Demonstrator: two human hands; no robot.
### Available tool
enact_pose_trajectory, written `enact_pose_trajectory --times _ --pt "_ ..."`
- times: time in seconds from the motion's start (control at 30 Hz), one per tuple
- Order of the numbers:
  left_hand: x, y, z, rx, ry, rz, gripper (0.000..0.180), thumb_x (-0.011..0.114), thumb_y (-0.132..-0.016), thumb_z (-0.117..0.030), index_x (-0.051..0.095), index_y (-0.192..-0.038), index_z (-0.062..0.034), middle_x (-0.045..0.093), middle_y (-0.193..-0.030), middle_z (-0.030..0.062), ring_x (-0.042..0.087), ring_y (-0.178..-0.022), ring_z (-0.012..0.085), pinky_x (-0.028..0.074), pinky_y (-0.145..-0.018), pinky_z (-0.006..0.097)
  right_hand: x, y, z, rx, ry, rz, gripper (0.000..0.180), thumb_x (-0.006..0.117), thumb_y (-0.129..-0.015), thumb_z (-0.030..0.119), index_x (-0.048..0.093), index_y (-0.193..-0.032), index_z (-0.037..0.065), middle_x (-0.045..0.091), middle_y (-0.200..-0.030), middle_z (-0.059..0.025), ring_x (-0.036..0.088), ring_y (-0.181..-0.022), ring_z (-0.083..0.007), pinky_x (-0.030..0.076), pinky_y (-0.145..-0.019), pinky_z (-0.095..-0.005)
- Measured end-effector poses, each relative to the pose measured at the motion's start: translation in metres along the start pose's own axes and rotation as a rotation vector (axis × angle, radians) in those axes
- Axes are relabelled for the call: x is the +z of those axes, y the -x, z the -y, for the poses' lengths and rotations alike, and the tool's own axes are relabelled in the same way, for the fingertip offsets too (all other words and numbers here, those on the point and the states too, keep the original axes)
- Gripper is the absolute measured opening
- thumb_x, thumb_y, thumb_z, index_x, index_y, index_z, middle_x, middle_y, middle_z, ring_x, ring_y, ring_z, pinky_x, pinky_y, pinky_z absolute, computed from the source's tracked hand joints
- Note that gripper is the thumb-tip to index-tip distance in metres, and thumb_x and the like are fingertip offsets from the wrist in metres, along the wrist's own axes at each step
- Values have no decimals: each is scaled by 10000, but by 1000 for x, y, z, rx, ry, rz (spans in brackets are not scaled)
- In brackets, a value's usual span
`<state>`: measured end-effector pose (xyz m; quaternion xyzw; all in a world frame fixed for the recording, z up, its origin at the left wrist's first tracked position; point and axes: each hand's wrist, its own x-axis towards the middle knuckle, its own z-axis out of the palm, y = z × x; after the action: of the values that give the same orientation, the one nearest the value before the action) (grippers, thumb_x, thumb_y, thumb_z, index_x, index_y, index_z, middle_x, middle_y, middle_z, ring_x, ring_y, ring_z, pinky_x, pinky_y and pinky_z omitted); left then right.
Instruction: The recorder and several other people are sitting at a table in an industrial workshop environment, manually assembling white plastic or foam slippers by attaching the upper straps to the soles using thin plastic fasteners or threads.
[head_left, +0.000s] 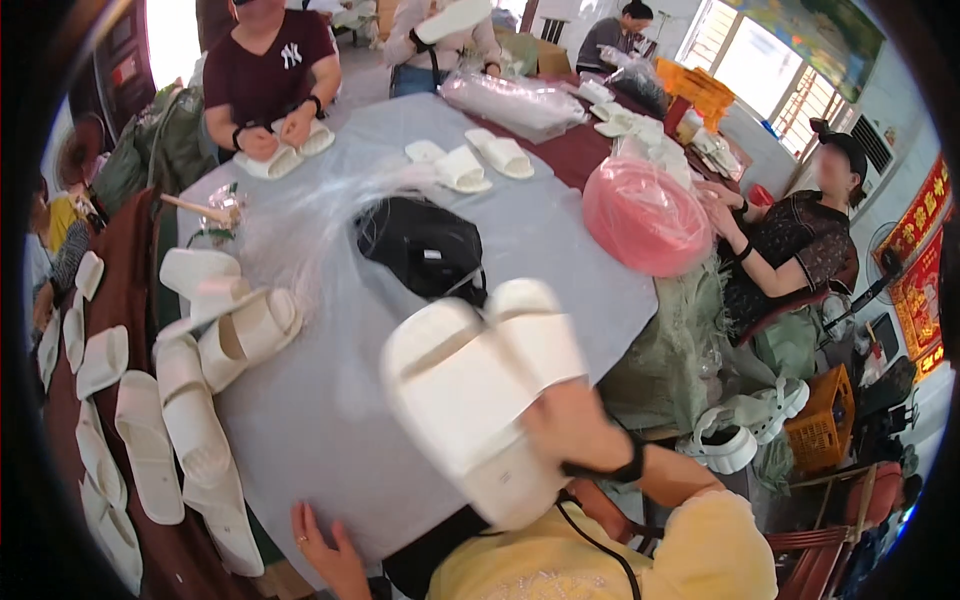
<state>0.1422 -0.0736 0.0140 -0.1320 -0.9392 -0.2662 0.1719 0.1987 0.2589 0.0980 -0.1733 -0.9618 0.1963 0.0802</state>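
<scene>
A worker's right hand (575, 425) grips a blurred pair of white slippers (480, 385), fingers hidden behind them; the left hand (325, 545) rests open at seven o'clock on the grey-covered table (560, 240). A black bag (420, 245) sits at twelve o'clock.

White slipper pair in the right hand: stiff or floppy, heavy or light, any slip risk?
The white slipper pair is probably light: the right hand alone holds both up by one end. It likely stays fairly stiff, since the raised soles show no droop. The smooth surface may be slightly slippery. The left hand rests on the table.
</scene>
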Motion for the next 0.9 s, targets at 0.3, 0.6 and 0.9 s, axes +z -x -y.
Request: enact_pose_trajectory --times 0.3,0.6,0.9 --pt "27 14 -11 -129 -71 -28 372 526 -794 -74 496 -1154 16 412 -1257 206 377 -1165 385 293 -968 448 -191 -169 -340 274 412 -426 220 524 -809 245 547 -903 47 554 -729 -56 506 -621 -179 413 -540 -298" --pt "16 17 -5 -195 -138 -24 385 569 -769 -113 515 -1136 -11 437 -1239 172 398 -1157 361 313 -941 454 -1 -149 100 -590 -186 17 228 593 -803 162 583 -1012 73 579 -875 -84 577 -810 -241 463 -681 -330" --pt "15 11 -1 -256 8 -43 333 591 -759 -135 575 -1080 -48 493 -1194 150 446 -1116 344 351 -907 440 189 -208 248 -834 -13 -9 298 682 -692 223 559 -884 31 524 -929 -90 550 -816 -262 422 -696 -371"
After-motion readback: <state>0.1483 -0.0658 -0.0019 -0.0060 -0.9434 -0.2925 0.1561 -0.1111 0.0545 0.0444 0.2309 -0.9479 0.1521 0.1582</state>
